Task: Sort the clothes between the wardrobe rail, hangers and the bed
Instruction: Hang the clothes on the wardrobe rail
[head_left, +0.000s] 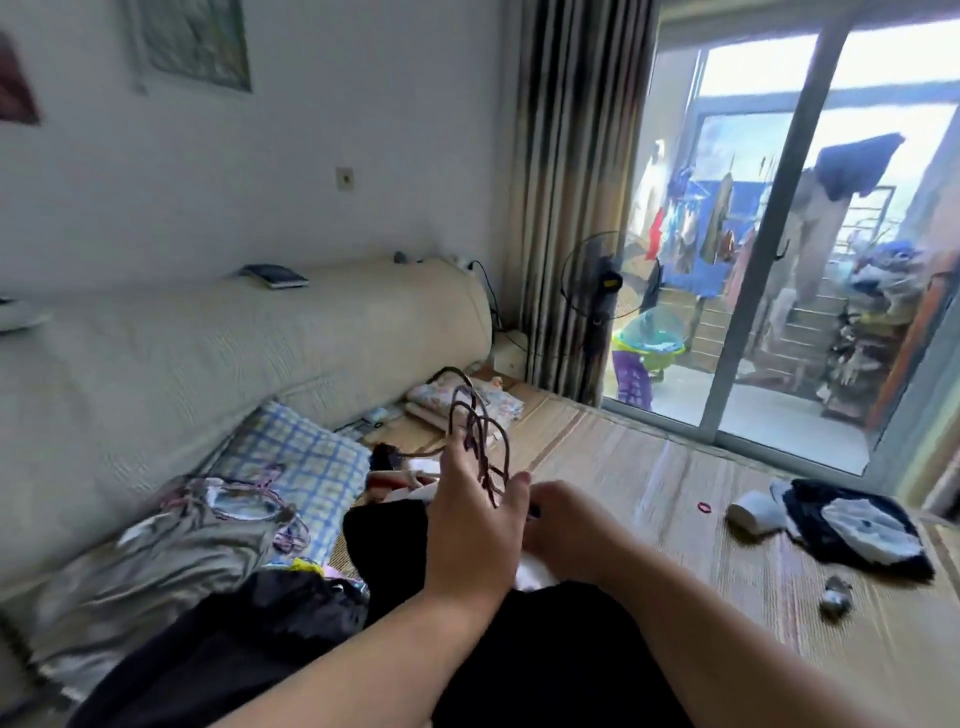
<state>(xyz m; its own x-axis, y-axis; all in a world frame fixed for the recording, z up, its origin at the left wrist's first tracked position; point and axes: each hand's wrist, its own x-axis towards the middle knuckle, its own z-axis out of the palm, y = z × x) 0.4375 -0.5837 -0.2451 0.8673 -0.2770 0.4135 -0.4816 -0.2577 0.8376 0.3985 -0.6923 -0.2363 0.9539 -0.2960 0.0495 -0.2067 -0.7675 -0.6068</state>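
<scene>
My left hand (470, 525) is raised over the bed and grips a bunch of several dark wire hangers (480, 441), whose hooks stick up above my fingers. My right hand (563, 525) sits just right of it, low on a pile of black clothing (519, 649) with a bit of white fabric (535, 574) beneath; its fingers are hidden behind my left hand. A grey garment on a hanger (171, 540) lies at the left. A black and white garment (857, 530) lies on the bed mat (649, 467) at the right.
A checked pillow (301, 452) and folded floral cloth (467, 402) lie near the padded headboard (208, 353). A white cup (753, 512), a red hair tie (705, 506) and a small grey item (836, 597) lie on the mat. A fan (602, 286) stands by the sliding glass door (779, 260).
</scene>
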